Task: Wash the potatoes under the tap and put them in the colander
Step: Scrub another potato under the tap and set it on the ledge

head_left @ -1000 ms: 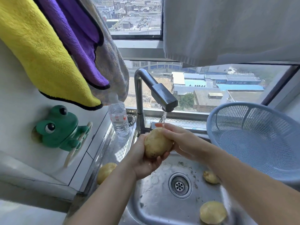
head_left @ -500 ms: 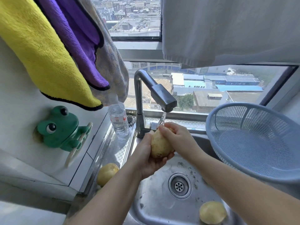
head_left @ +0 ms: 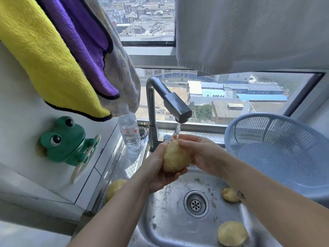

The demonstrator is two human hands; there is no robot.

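A yellow potato sits upright between both hands under the running tap, over the steel sink. My left hand cups it from below and the left. My right hand wraps its top and right side, with water falling on its fingers. Two more potatoes lie in the sink, one at the right wall and one at the front right. Another potato rests on the counter left of the sink. The blue colander stands tilted at the right with nothing visible in it.
A water bottle stands left of the tap base. A green frog holder hangs on the left wall. Yellow, purple and grey towels hang above it, and a grey cloth hangs over the window.
The potato has turned from lying sideways to standing on end in my hands. My right hand has slid over its top and right side, under the water stream.
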